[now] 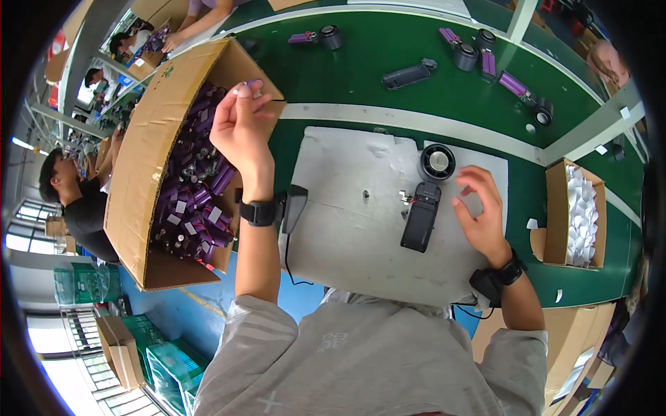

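Note:
My left hand (243, 132) is raised over the near side of a large cardboard box (149, 152), thumb and fingers pinched together. Whatever small thing may be between the fingertips is too tiny to make out. Inside the box lies a heap of purple-wrapped parts (198, 197) with metal bits and white labels. My right hand (482, 211) hovers with curved, parted fingers and nothing in it. Just left of it, a black handle-shaped housing (420, 225) lies on a worn white foam board (340, 229). A round black fan-like head (438, 161) adjoins its top, and small metal pieces show beside it.
Beyond a pale rail, the green bench (361, 62) carries a black housing (409, 74) and several purple parts with round black heads (466, 55). A small carton (555, 215) of white paper pieces stands at right. Other people work at far left.

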A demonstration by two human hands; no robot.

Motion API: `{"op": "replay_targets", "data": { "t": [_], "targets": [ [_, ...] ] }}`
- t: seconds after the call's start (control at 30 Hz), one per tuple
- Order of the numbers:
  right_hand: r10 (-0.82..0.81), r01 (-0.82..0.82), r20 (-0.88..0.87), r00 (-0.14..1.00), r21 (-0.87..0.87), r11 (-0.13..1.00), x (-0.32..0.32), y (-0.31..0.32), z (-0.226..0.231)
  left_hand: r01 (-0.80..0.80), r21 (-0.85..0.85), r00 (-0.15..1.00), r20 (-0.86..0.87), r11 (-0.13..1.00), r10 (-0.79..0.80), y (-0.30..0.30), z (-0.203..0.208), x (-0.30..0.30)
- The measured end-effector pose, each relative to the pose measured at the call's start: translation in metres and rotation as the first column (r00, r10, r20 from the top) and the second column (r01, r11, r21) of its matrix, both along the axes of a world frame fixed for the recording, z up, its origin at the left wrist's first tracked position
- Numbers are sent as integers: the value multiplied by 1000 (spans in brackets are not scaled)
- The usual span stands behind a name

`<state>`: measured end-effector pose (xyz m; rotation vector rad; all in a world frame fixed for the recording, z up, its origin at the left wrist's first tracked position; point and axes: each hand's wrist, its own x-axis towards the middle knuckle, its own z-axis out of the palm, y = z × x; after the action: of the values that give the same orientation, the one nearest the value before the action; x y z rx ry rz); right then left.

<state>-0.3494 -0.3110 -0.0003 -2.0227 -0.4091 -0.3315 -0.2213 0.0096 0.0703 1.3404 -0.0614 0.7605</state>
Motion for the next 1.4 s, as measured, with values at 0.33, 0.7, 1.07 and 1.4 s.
{"op": "replay_targets", "data": {
  "t": [0.33, 0.7, 1.07, 1.4],
  "targets": [
    [-55, 75, 213, 975, -88, 993, -7, 3, -1, 860, 240, 510, -388, 450, -768, -124, -5, -82],
    [-118, 116, -43, 992, -44, 992, 5, 2, -7, 881, 428, 459, -676, 201, -577, -114, -55, -63],
    [-17, 52, 189, 982, -185, 981, 7, 14, -11, 912, 376, 370, -588, 161, -720, -116, -75, -44],
    [-17, 31, 54, 998, -272, 962, 3, 12, -11, 927, 346, 321, -537, 144, -780, -107, -81, -43]
  ]
}}
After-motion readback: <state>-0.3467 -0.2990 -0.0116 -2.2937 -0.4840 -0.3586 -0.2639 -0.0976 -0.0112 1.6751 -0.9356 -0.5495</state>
